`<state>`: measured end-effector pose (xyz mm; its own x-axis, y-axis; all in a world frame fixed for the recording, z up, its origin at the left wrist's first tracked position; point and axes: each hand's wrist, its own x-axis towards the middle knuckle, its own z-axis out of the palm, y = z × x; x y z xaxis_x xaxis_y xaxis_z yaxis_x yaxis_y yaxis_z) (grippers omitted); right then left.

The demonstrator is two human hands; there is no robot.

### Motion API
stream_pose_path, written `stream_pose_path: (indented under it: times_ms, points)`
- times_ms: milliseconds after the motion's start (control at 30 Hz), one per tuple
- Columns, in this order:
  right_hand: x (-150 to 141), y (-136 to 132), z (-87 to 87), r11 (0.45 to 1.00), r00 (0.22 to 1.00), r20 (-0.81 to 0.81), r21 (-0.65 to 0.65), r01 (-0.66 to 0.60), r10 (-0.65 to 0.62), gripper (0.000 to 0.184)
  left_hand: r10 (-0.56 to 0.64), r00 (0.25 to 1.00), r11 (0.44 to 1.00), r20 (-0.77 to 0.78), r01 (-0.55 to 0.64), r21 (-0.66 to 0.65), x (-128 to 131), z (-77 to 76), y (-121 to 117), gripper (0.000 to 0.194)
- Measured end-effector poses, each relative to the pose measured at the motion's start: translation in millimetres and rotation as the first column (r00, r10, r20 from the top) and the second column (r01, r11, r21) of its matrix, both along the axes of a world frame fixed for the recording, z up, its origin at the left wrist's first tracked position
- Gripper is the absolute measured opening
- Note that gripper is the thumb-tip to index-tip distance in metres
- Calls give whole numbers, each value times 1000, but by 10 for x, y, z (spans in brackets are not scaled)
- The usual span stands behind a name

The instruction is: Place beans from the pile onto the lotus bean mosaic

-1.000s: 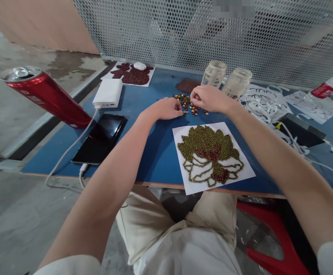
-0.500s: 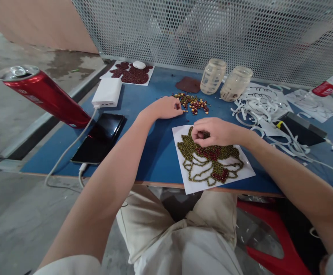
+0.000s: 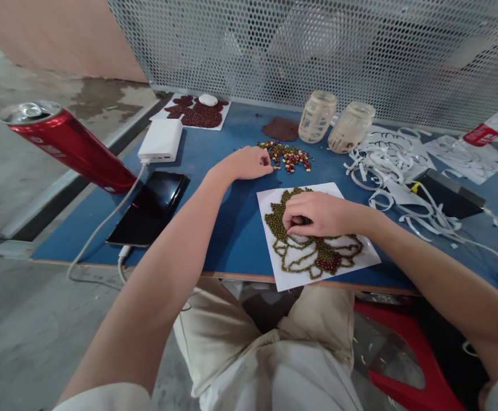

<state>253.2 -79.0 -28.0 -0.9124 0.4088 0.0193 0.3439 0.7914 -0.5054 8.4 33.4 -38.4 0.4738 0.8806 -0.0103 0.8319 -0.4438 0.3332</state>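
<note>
Head view: The left hand [image 3: 249, 162] rests on the blue table [image 3: 232, 240] at the near left edge of the mixed bean pile [image 3: 289, 157]. Its fingers are curled toward the thumb; whether a bean is held cannot be told. The right hand [image 3: 320, 214] is over the bean picture [image 3: 277, 222], fingers bent in a pinch shape; its contents, and any contact with the beans beneath, cannot be told. The bean picture lies on a white sheet [image 3: 285, 279] between the pile and the person, near corner past the table edge. Green beans fill the upper petals; the lower petals are outlined, with bare paper inside.

For good placement, as judged here: lower fingertips from above, hold the wrist raised, and release gently so neighbouring beans do not shift. Avoid pressing the overhanging corner.
</note>
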Motion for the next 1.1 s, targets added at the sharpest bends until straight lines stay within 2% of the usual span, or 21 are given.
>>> stream_pose_path:
  times_ms: [233, 333, 567, 733, 833, 900, 967, 1000, 1100]
  points:
    - [25, 41, 46, 963, 981, 23, -188, 195, -194, 20, 0, 1000, 1000, -2, 0, 9, 3, 4, -9, 35]
    - [46, 52, 19, 943, 970, 6, -235, 237, -242, 22, 1, 1000, 1000, -13, -1, 6, 5, 15, -14, 35]
    - [3, 63, -87, 952, 972, 20, -199, 235, -236, 20, 12, 1000, 999, 11, -12, 34, -7, 0, 6, 33]
    - [-26, 44, -87, 962, 970, 40, -123, 243, -240, 21, 115, 991, 993, 62, -117, 27, -9, 7, 4, 32]
    - [-17, 86, -45, 947, 965, 30, -187, 260, -259, 23, 161, 984, 987, 72, -160, -17, -8, 15, 7, 30]
    - [-15, 206, 6, 926, 951, 8, -226, 302, -308, 23, 163, 984, 987, 66, -162, -16, -6, 13, 18, 29]
    - [-32, 416, 63, 907, 912, -45, -138, 398, -408, 20, 151, 987, 988, 54, -151, -6, -3, 4, 37, 27]
    - [-48, 547, 87, 887, 883, -84, -37, 460, -462, 17, 147, 988, 989, 52, -147, -6, -3, -2, 47, 27]
    - [-125, 966, 115, 782, 815, -127, 233, 578, -565, 14, 151, 987, 988, 59, -150, -33, -10, -19, 71, 29]
